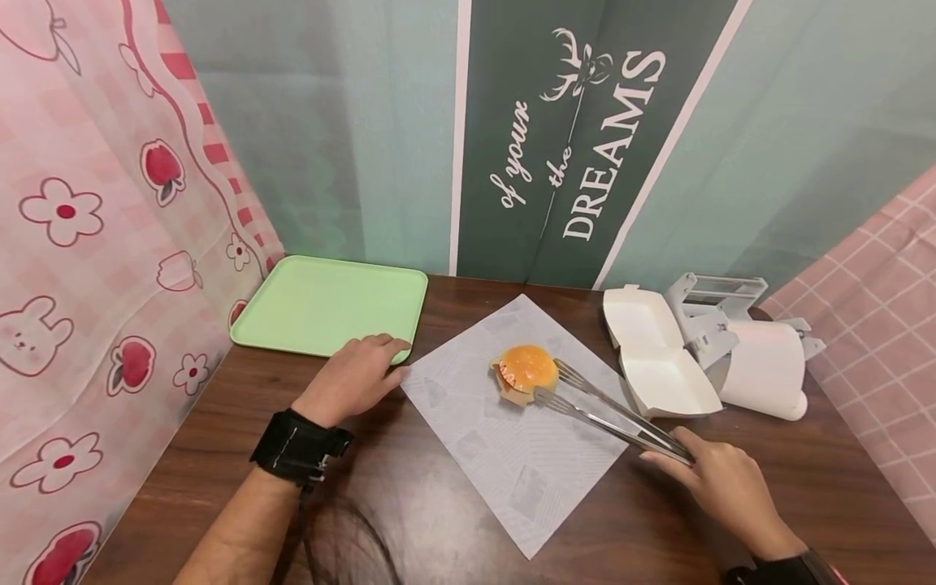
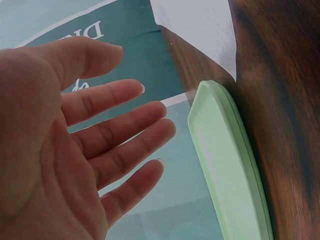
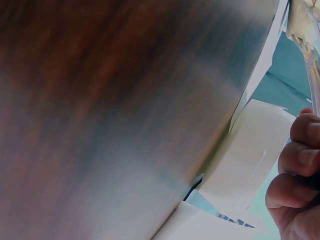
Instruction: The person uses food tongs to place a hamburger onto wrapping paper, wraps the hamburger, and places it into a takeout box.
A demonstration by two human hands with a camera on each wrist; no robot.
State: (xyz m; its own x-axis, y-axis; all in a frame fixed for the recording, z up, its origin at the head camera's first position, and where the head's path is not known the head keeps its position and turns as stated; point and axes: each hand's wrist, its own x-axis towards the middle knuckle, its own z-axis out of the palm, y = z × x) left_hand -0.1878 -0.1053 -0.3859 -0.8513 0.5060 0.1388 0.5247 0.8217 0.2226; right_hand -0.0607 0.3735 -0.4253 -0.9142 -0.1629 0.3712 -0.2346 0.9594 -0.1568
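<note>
A hamburger (image 1: 528, 367) with a glossy orange-brown bun sits on a grey printed paper sheet (image 1: 468, 475), turned diamond-wise on the table. My right hand (image 1: 731, 486) grips metal tongs (image 1: 634, 439) near their joined end. The tongs' two tips are at the burger's right and lower right edges; whether they squeeze it I cannot tell. In the right wrist view, curled fingers (image 3: 295, 177) show at the right edge. My left hand (image 1: 354, 378) is by the near right corner of a green tray (image 1: 329, 305). In the left wrist view its fingers (image 2: 132, 145) are spread and hold nothing.
An unfolded white takeaway box (image 1: 669, 382) stands right of the paper. Behind it is a white device (image 1: 764, 366) with a roll. A printed green cloth (image 1: 366, 122) hangs at the back, pink cloths at both sides. A dark cable (image 1: 366, 520) trails from the left wrist.
</note>
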